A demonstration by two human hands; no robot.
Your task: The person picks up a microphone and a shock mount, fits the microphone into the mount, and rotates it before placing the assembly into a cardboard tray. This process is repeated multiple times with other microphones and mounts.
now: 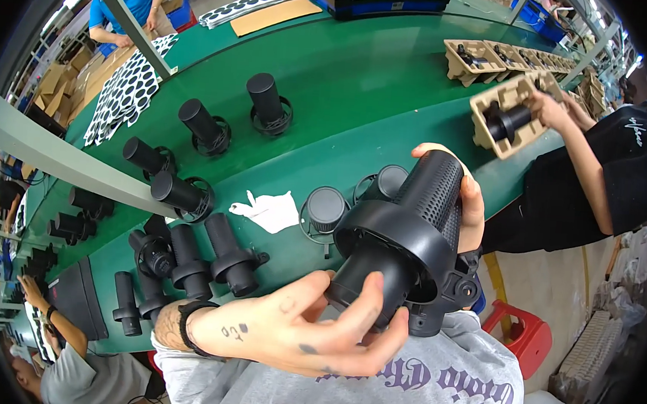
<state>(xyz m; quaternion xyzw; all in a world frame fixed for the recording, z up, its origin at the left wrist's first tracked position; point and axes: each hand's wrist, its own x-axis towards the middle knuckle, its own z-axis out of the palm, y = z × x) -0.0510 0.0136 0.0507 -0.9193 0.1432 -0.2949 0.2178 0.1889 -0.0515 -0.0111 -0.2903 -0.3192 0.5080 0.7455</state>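
A green conveyor table carries black cylinders. Above its near edge, a black perforated cylinder unit is held up. The right hand wraps its mesh barrel; the left hand pinches its smooth lower end. White paper lies just left.

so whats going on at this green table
A person holds a black cylindrical part with a perforated end over the green table: the right hand grips the perforated end and the left hand holds the smooth end. More black parts lie on the table. Across it, another person's hand holds a cardboard tray.
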